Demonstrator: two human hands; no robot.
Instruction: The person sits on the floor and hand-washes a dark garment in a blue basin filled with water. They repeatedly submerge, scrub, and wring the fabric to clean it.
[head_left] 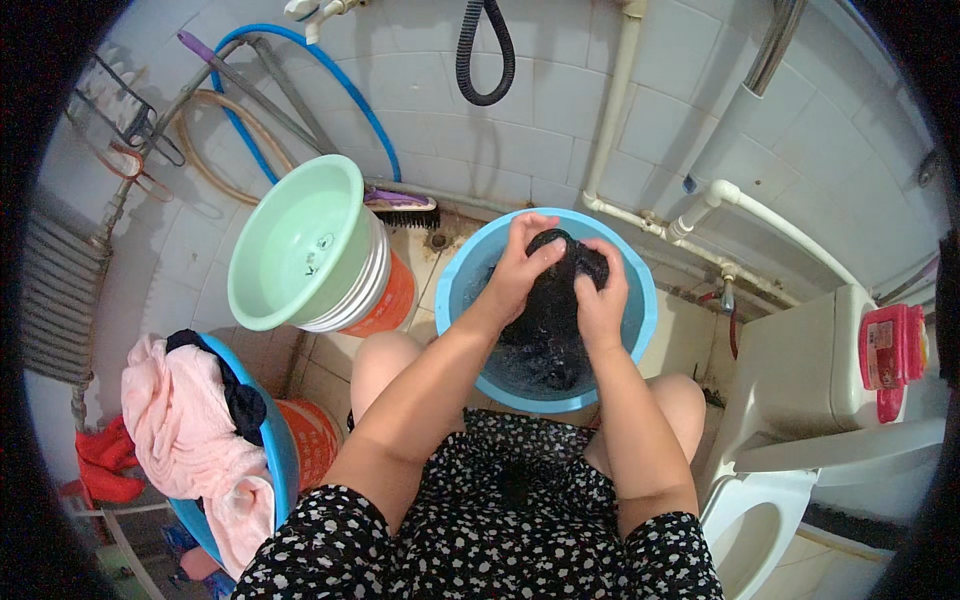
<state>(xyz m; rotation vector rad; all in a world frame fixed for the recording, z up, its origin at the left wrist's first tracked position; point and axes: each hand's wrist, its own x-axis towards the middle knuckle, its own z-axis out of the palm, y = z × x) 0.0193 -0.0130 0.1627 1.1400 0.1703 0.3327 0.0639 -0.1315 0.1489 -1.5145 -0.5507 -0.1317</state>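
A wet black garment (548,310), its exact kind unclear, is bunched up between my two hands over a light blue basin (645,310). My left hand (515,270) grips its left side, thumb on top. My right hand (602,305) holds the right side, its fingers curled over a fold. The lower part of the cloth hangs into water in the basin, where some suds show. The basin stands on the floor just beyond my knees.
Left of it, a pale green basin (262,250) with water rests on an orange-and-white bucket (385,300). Nearer, a blue basin (283,440) holds pink fabric (190,420) and dark cloth. A brush (405,212) lies by the wall; a toilet (800,370) stands right.
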